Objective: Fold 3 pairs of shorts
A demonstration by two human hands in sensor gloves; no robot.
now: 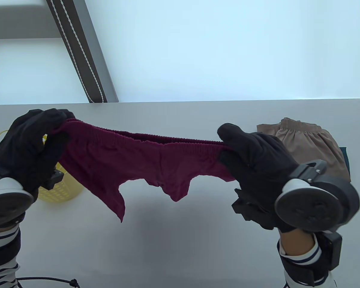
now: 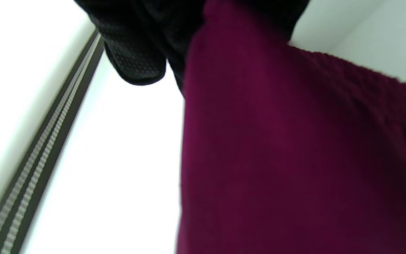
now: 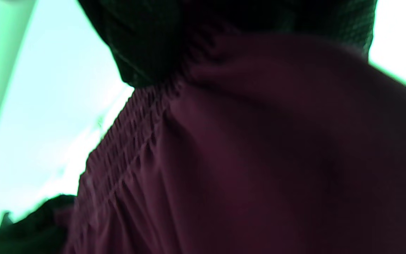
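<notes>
The table view looks down and forward from the person's side, taking in the grey table (image 1: 180, 240) from its near edge at 6 o'clock to its far edge and the pale wall toward 12 o'clock. The left wrist view sits very close under the maroon shorts (image 2: 294, 158), facing upward, with the wall strip running from 7 to 12 o'clock. The right wrist view is equally close, also tilted upward. All three share the shorts' gathered waistband (image 3: 125, 141).
</notes>
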